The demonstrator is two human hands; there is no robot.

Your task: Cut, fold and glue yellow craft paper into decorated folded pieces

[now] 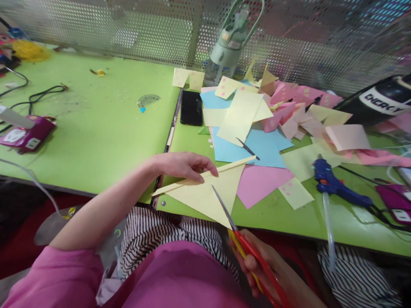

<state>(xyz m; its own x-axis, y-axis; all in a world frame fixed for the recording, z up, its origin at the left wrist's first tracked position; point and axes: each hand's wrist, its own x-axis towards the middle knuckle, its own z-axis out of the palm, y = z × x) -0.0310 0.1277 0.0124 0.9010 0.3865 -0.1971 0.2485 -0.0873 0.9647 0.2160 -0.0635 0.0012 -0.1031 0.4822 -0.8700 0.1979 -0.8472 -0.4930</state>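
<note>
A pale yellow sheet of paper (205, 197), folded to a triangle with a narrow strip along its upper edge, lies at the table's front edge. My left hand (188, 166) rests at that strip, thumb and curled fingers closed on it. In my right hand (257, 261) are scissors (244, 244) with red and yellow handles. Their blades point up and left over the paper's right part, its lower corner lying beside them. I cannot tell whether the blades are apart or touch the paper. Tweezers (247, 148) lie just beyond on a blue sheet (263, 147).
A black phone (192, 108) and a green bottle (224, 51) stand behind a pile of coloured papers (240, 113). To the right lie a blue glue gun (337, 182) and a black ENERGY bottle (379, 100). A protractor (149, 100) and a purple power strip (32, 134) are left.
</note>
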